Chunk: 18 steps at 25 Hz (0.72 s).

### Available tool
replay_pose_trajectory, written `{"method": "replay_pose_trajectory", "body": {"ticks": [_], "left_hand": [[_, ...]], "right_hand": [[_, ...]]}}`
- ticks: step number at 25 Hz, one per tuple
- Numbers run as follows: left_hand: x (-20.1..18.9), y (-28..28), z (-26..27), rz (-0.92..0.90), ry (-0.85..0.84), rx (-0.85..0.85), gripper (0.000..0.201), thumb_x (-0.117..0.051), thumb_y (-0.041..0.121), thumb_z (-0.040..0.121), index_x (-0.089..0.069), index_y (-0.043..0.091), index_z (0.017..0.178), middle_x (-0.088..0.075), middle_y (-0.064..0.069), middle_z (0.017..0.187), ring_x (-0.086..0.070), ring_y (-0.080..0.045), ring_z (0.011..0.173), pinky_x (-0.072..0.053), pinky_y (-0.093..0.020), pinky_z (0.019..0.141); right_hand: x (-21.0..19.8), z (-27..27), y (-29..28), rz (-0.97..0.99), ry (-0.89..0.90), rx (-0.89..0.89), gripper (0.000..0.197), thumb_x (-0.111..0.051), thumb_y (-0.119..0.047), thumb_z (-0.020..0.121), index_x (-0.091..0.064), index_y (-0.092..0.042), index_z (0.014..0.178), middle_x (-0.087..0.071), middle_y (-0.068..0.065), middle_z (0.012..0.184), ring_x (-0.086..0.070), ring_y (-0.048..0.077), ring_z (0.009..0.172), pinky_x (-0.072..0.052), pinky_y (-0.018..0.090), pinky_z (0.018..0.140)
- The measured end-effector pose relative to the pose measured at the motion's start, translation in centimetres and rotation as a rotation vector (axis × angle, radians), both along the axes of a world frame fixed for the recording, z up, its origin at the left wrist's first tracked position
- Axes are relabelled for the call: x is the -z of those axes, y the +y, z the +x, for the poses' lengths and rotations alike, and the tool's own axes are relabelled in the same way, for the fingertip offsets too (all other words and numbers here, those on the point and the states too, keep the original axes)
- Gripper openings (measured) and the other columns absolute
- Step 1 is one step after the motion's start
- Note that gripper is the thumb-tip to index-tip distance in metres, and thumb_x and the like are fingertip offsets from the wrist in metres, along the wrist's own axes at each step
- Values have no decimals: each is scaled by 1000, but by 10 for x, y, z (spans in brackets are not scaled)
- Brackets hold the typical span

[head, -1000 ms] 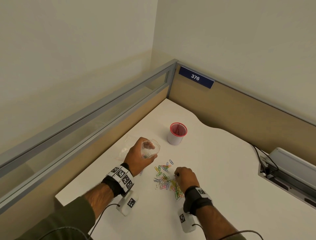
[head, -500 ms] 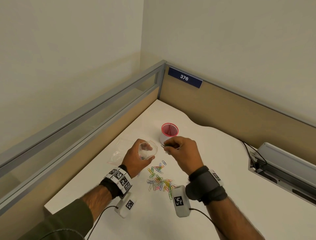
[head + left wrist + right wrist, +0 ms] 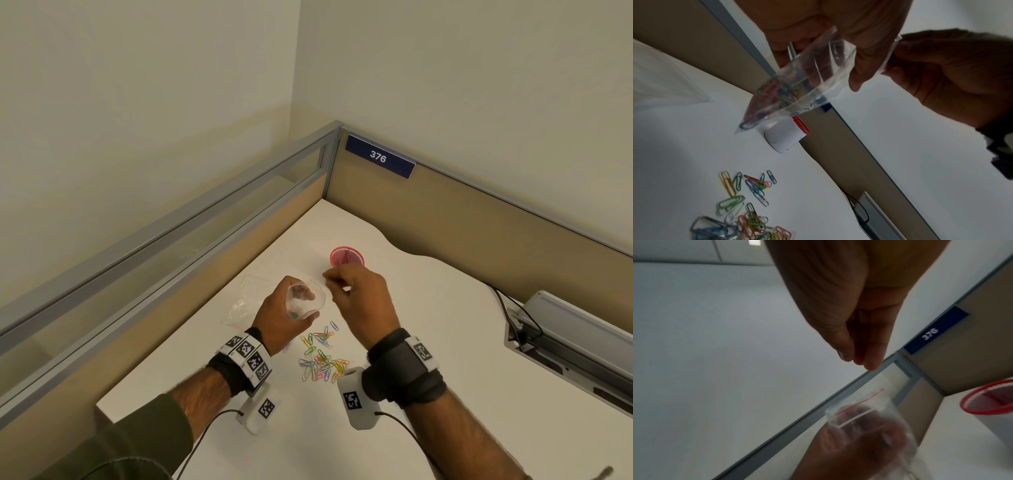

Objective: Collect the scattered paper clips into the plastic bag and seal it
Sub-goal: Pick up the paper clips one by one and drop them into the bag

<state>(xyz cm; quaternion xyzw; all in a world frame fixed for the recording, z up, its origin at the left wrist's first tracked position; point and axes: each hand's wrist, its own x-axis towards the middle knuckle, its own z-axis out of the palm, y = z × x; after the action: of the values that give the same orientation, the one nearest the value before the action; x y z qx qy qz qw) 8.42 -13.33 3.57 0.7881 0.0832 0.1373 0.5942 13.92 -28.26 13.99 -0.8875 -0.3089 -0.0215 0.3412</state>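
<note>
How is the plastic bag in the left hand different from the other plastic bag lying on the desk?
The held bag is lifted off the desk in the left hand; the spare bag lies flat. The held bag's mouth is spread open and paper clips sit at its bottom; the spare bag looks empty. Both are clear, with a red line.

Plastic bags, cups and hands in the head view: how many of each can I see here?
Plastic bags: 2, the held bag gripped by the left hand, and the flat bag lying on the desk.
Cups: 1, the red-rimmed cup.
Hands: 2, counting the right hand.
Total: 5.
</note>
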Motion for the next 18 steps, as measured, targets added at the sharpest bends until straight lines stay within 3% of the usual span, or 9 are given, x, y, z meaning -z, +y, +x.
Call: {"method": "replay_pose_trajectory", "body": {"ticks": [2,4,8,12,15,18], "left_hand": [[2,3,-3,-11,-12,-11,43,-81,13,77,-53,19,108,-68,5,105,-63,-5,103,-47,-8,85],[3,6,-5,-28,-14,-26,42,-81,10,77,-53,16,108,-68,3,105,-62,-3,101,-46,-5,83],[4,8,-8,-31,-6,-25,43,-81,10,77,-53,16,109,-68,3,105,-62,-3,102,-45,-3,81],[5,12,-9,-32,-6,-15,43,-81,11,77,-53,16,110,-67,3,106,-62,-7,105,-45,-4,84],[5,12,-9,-26,-9,-18,43,-81,11,77,-53,16,110,-67,4,106,-62,-7,105,-45,-5,87],[8,12,-8,-51,-32,-30,44,-81,9,75,-53,16,108,-68,3,105,-63,-10,105,-46,-15,93]], "right_hand": [[22,10,-23,-37,35,71,16,-58,-17,92,-69,-17,105,-68,-1,100,-61,13,87,-53,27,83],[61,15,-48,-283,173,117,23,-62,-26,90,-65,-18,111,-65,2,110,-60,15,95,-50,29,88],[130,-4,-84,-679,461,107,66,-74,-48,74,-53,-18,128,-50,3,125,-49,21,115,-45,32,98],[158,-25,-91,-695,510,151,71,-80,-51,65,-54,-19,122,-47,3,118,-51,19,106,-50,31,92],[171,-32,-88,-694,520,207,62,-79,-42,71,-54,-14,120,-47,7,120,-55,23,106,-51,31,91],[176,-27,-72,-609,488,279,44,-73,-33,79,-57,-8,112,-50,11,118,-59,27,103,-48,31,87]]}}
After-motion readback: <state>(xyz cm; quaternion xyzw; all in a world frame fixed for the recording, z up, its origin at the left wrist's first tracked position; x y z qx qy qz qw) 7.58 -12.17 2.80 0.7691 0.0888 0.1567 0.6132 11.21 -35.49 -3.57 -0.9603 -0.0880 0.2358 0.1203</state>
